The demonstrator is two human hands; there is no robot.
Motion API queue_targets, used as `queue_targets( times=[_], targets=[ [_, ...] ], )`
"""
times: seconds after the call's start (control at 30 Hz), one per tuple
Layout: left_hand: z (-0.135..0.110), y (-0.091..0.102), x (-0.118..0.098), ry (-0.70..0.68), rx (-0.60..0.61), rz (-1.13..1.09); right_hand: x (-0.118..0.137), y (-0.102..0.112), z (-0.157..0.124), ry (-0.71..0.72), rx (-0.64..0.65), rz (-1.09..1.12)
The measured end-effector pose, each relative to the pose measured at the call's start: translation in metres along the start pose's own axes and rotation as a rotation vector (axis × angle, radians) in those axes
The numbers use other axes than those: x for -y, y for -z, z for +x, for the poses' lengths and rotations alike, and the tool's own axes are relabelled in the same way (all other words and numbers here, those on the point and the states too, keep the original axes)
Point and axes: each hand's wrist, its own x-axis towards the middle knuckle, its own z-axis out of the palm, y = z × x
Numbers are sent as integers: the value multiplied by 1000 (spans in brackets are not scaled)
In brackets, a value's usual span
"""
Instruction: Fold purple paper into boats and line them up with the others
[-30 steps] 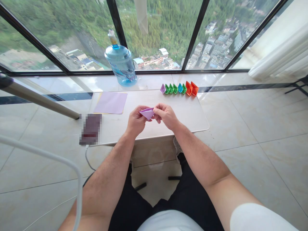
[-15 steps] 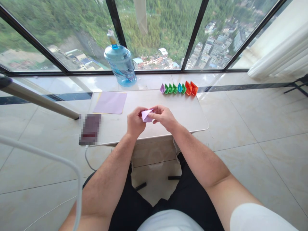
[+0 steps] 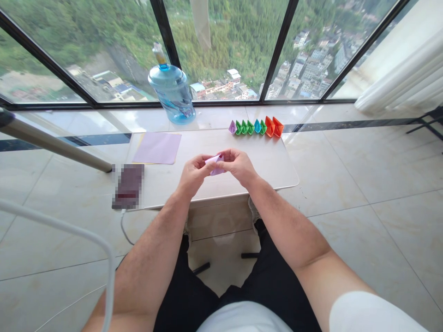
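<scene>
Between my two hands, above the near middle of the white table (image 3: pixel 242 184), is a small folded piece of purple paper (image 3: pixel 217 171). My left hand (image 3: pixel 194 174) pinches its left side, the thumb lying over the front. On the other side, my right hand (image 3: pixel 238 167) grips the paper with thumb and fingers. Parts of the paper are hidden behind the fingers. Along the table's far right edge stands a row of folded paper boats: a purple boat (image 3: pixel 232 127), several green boats (image 3: pixel 244 127), a blue boat (image 3: pixel 257 126) and two orange boats (image 3: pixel 274 127).
A stack of purple paper sheets (image 3: pixel 157 148) lies on the table's left. A pixelated dark device (image 3: pixel 128 186) with a white cable sits at the left edge. Behind the table stands a blue water bottle (image 3: pixel 173 94) by the window. A grey pole (image 3: pixel 58 143) slants in from the left.
My left thumb has come over the front of the purple paper, and both hands now pinch it from its two sides. The paper has turned slightly. Everything else stays put.
</scene>
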Motion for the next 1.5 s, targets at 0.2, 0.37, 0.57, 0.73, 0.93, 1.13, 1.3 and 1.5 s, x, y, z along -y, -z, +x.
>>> queue_targets(
  times=[0.2, 0.37, 0.57, 0.73, 0.93, 1.13, 1.3, 1.5],
  targets=[
    [2, 2, 8, -45, -45, 54, 1, -2, 0, -4, -69, -28],
    [0, -2, 7, -29, -41, 49, -2, -4, 1, 21, -124, -39],
    [-4, -9, 1, -14, -66, 1, -2, -6, -1, 48, -131, -41],
    [-4, -10, 1, -40, -75, 26, -6, -8, -1, 67, -84, 21],
    [-4, -12, 1, -61, -72, 54, -5, -11, -1, 95, -129, 9],
    [-5, -13, -1, -56, -69, 48, -4, -12, -2, 108, -129, 9],
    [-6, -12, -1, -26, -51, 35, -4, -11, -2, 113, -157, -62],
    [-5, -10, -3, 105, 19, 63, -4, -9, 2, 118, -244, -69]
  ],
)
